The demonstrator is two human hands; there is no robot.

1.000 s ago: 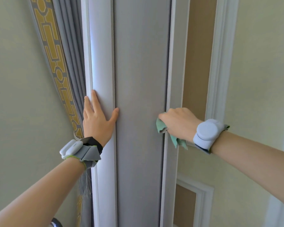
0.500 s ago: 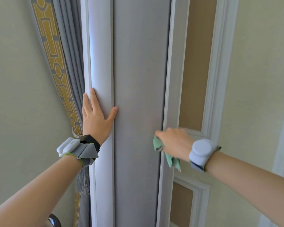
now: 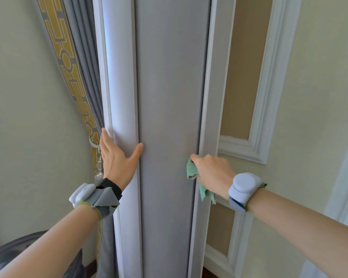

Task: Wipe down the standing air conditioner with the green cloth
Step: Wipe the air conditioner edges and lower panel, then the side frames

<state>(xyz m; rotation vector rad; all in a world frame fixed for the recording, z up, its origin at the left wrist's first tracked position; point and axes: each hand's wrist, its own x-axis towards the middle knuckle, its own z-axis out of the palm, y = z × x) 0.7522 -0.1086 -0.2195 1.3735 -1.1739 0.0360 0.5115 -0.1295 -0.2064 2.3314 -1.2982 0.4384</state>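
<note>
The air conditioner (image 3: 169,97) is cut off by the top and bottom edges. Most of the green cloth (image 3: 191,170) is hidden under the right hand (image 3: 213,173); only a bunch beside the thumb and a tail below the palm show. Some fingers of the left hand (image 3: 117,157) are hidden behind the unit's left side. A dark thing (image 3: 18,249) in the lower left corner is cut off; I cannot tell what it is.
</note>
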